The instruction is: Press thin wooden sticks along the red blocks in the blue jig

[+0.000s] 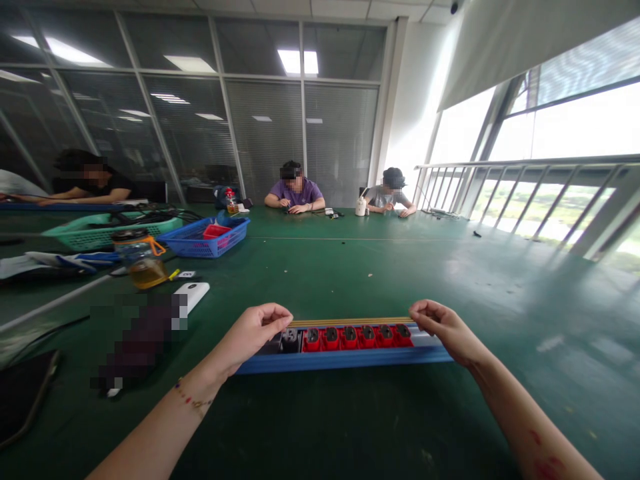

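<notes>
A long blue rail housing [345,362] lies crosswise on the green table in front of me. Several red socket modules [350,338] sit in a row inside it, with a black module [290,341] at their left end. Along the housing's far edge run thin yellowish strips [350,322]. My left hand [267,323] pinches the left end of these strips between thumb and fingers. At their right end, my right hand [433,319] is closed in a similar pinch. The fingertips hide the strip ends.
A blue basket [205,241] with a red container, a green basket [113,230], a jar of amber liquid [143,260] and a white device [193,293] are at the left. A dark phone [25,393] lies at the near left. Several people sit across the table.
</notes>
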